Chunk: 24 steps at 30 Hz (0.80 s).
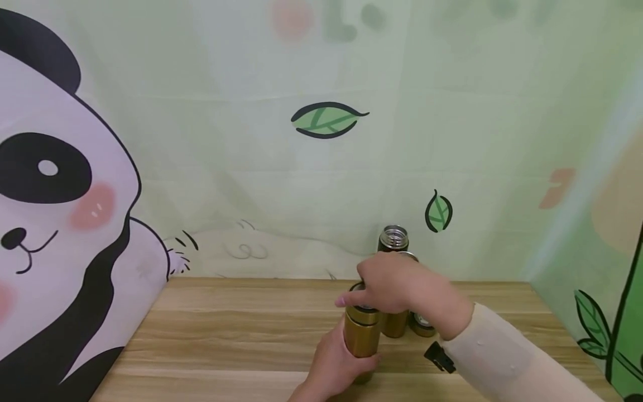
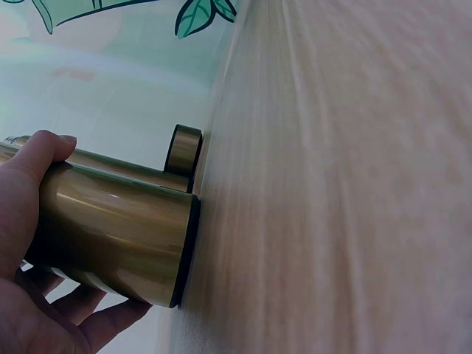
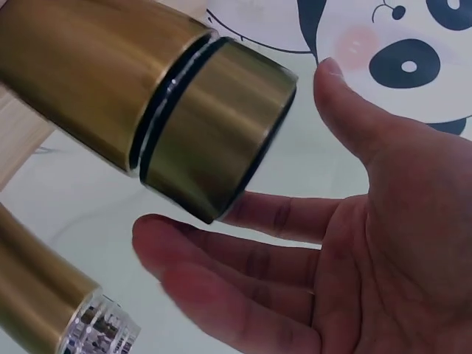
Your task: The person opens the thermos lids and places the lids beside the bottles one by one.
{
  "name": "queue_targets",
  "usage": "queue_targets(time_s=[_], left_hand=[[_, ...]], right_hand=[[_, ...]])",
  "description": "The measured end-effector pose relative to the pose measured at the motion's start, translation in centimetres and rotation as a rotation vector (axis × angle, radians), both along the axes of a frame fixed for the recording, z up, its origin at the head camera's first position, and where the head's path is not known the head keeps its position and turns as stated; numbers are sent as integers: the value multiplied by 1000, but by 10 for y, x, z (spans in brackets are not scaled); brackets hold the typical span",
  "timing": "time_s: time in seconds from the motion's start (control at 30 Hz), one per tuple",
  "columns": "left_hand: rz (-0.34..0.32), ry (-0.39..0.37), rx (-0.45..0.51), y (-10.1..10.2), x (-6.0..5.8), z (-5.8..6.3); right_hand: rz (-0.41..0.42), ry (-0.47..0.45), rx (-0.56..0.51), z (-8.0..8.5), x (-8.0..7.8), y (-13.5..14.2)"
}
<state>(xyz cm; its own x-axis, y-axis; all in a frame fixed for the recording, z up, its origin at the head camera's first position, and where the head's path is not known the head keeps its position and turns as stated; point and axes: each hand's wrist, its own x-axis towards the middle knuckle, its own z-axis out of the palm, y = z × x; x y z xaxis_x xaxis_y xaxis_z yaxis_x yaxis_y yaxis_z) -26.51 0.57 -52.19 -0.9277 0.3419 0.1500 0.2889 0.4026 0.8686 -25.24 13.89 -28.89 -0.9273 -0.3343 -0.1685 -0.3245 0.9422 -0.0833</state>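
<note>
A gold thermos flask (image 1: pixel 363 338) stands upright on the wooden table, its dark base at the tabletop in the left wrist view. My left hand (image 1: pixel 334 360) grips its body, thumb on one side and fingers round the other. The gold lid (image 3: pixel 221 125) sits on the flask, with a dark ring between lid and body. Over the top is my right hand (image 1: pixel 394 282); the right wrist view has its thumb and fingers spread around the lid's end. Just behind, partly hidden by that hand, is a second gold flask (image 1: pixel 395 325) with its threaded neck (image 3: pixel 99 324) bare.
Farther back stands a flask with an uncovered steel mouth (image 1: pixel 394 239). A loose gold lid (image 1: pixel 423 325) lies on the table to the right of the second flask. A printed backdrop (image 1: pixel 226 139) with a panda rises behind the wooden table (image 1: pixel 226 335).
</note>
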Motion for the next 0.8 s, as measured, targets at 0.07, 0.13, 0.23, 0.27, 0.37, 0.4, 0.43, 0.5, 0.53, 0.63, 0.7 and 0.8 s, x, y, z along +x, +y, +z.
queue_targets(time_s=[0.07,0.13,0.23,0.27,0.37,0.4,0.43,0.5,0.53,0.63,0.7,0.8], left_hand=[[0,5,2,0,0,0],[1,14,1,0,1,0],[-1,21,-2,0,1,0],[-2,23,-3,0,1,0],[-3,23,-9,-1,1,0],[-4,23,-12,-1,1,0],[-4,25,-15,-1,1,0],[-4,24,-19,-1,1,0],[-4,22,-20,-1,1,0],[-6,17,-18,-1,1,0],[-8,17,-14,-1,1,0],[-9,26,-12,-1,1,1]], right_hand=[[-6,9,11,-2,0,-2],[-7,20,17,-4,-1,-3],[3,33,17,-6,-2,-5],[7,35,15,-6,-2,-5],[15,32,5,-6,-3,-6],[16,28,1,-6,-3,-6],[15,27,-4,-6,-3,-6],[14,22,-14,-5,-3,-5],[14,19,-18,-5,-3,-5],[19,8,-39,-4,-3,-4],[29,-2,-48,-3,-3,-3],[44,-13,-61,-2,-2,-2]])
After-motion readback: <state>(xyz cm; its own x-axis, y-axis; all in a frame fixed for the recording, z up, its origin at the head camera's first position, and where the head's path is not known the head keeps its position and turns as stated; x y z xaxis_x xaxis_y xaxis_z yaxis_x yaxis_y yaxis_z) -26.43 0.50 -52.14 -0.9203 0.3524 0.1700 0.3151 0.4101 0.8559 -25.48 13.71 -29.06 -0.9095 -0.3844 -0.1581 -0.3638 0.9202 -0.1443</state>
